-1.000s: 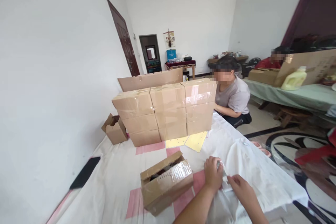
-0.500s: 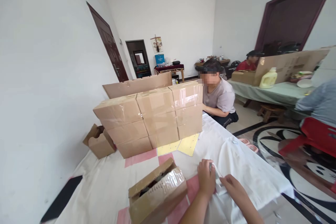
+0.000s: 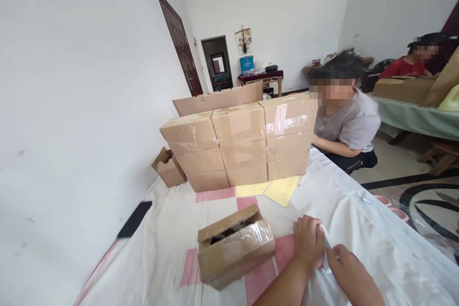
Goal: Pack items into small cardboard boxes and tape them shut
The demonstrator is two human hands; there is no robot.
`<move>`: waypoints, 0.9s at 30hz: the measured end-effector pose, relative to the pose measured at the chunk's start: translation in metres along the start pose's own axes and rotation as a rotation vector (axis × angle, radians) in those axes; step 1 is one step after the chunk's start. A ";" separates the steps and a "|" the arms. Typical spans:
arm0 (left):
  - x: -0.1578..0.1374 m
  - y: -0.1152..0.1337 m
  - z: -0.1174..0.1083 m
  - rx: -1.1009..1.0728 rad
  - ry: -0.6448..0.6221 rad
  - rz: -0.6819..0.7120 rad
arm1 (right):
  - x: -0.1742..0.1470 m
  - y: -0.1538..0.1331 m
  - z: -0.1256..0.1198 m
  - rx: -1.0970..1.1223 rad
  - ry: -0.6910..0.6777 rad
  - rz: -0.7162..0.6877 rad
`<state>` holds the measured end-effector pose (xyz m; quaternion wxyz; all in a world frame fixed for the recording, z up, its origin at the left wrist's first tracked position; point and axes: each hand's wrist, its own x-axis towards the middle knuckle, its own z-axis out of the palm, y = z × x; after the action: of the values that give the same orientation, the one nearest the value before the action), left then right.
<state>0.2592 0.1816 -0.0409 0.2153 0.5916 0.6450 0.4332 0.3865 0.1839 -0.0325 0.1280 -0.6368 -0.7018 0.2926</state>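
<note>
My left hand (image 3: pixel 309 240) is closed around a small white-and-grey item (image 3: pixel 326 245), low over the cloth. My right hand (image 3: pixel 350 267) is pinched at the same item from the other side. Fingers cover most of it, so its kind cannot be made out. Left of my hands sits a cardboard box (image 3: pixel 238 251) with its top flap partly raised and dark contents showing in the gap. All of this rests on a white cloth (image 3: pixel 161 244) with pink and yellow patches.
Taped cardboard boxes (image 3: pixel 238 148) form a wall across the table, with an open carton (image 3: pixel 170 169) at its left end. A person in a grey shirt (image 3: pixel 355 119) crouches at the right edge. A black flat object (image 3: pixel 135 220) lies by the wall.
My view has turned right-to-left across the scene, so everything sits further right in the picture. Both hands stay together at the small item.
</note>
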 end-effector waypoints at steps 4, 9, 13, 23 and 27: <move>0.002 -0.002 0.001 0.037 -0.014 0.005 | 0.009 -0.003 -0.002 -0.049 -0.005 -0.019; 0.003 -0.003 0.001 0.026 0.000 0.002 | 0.016 -0.001 -0.003 -0.046 0.003 -0.031; 0.002 -0.001 -0.001 0.023 -0.005 -0.006 | 0.014 -0.002 -0.004 -0.022 -0.035 -0.023; 0.001 0.004 -0.003 -0.007 0.003 0.011 | 0.009 -0.012 -0.010 0.077 -0.021 0.034; 0.000 0.002 -0.001 -0.007 0.015 0.033 | 0.012 -0.008 -0.010 0.206 -0.065 0.096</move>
<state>0.2595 0.1809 -0.0393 0.2053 0.5980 0.6353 0.4435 0.3836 0.1982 -0.0222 0.1556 -0.6431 -0.6407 0.3894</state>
